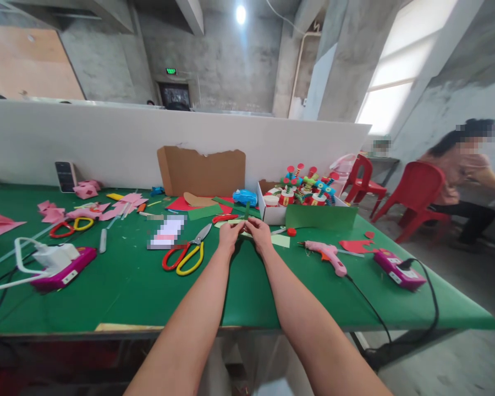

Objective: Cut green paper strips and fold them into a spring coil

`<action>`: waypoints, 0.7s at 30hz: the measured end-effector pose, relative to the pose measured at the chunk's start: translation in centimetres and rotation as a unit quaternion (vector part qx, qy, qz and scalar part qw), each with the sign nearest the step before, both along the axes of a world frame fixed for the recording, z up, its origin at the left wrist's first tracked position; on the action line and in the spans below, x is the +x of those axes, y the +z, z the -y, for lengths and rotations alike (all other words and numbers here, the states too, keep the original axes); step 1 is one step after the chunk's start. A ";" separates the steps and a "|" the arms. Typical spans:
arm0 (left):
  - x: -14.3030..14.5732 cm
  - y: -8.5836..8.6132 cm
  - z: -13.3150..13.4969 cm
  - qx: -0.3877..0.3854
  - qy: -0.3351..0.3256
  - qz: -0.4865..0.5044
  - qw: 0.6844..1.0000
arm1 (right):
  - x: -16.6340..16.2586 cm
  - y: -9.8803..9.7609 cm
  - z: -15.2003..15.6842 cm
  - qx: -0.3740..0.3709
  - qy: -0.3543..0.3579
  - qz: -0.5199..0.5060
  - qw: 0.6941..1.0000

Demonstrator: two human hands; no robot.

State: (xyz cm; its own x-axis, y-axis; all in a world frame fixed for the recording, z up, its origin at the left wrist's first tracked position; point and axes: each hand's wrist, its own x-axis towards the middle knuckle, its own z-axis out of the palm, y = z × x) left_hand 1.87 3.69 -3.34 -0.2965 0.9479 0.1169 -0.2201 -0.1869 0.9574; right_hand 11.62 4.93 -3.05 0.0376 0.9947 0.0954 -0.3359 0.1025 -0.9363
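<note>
Above the far half of the green table, my left hand (231, 233) and my right hand (259, 229) come together at the fingertips. Both pinch a narrow green paper strip (247, 209), which points upward between them; its lower part looks pleated, though my fingers partly cover it. Pale green paper (281, 240) lies under and beside my right hand. Left of my left hand rest large scissors (185, 254) with one red and one yellow handle. A red-handled tool (226, 218) lies just behind my left fingers.
A white box (272, 215) of colourful paper figures stands behind my right hand. To the right lie a pink glue gun (326, 255) and a purple power strip (399, 270). Another power strip (65, 273), a phone (167, 231) and pink paper (126, 204) are leftward. A person sits far right.
</note>
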 end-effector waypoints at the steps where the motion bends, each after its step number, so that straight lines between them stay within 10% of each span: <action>1: 0.0 -0.1 -0.1 -0.002 -0.001 -0.001 1.000 | 0.0 0.0 0.0 0.000 -0.004 0.003 1.000; 14: 0.1 0.0 0.1 -0.014 -0.007 -0.011 1.000 | 0.2 0.3 0.5 -0.008 -0.020 0.012 1.000; 21: -2.0 0.9 -0.6 0.012 0.196 -0.054 0.979 | 0.8 0.3 0.0 -0.039 -0.040 0.001 0.998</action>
State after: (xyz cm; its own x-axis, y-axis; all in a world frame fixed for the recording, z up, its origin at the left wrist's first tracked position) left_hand -0.14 4.27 -2.43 -0.6217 0.7604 0.1878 -0.0257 -0.2595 0.9654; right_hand 12.43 4.92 -2.73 0.1178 0.9929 0.0183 -0.3273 0.0562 -0.9432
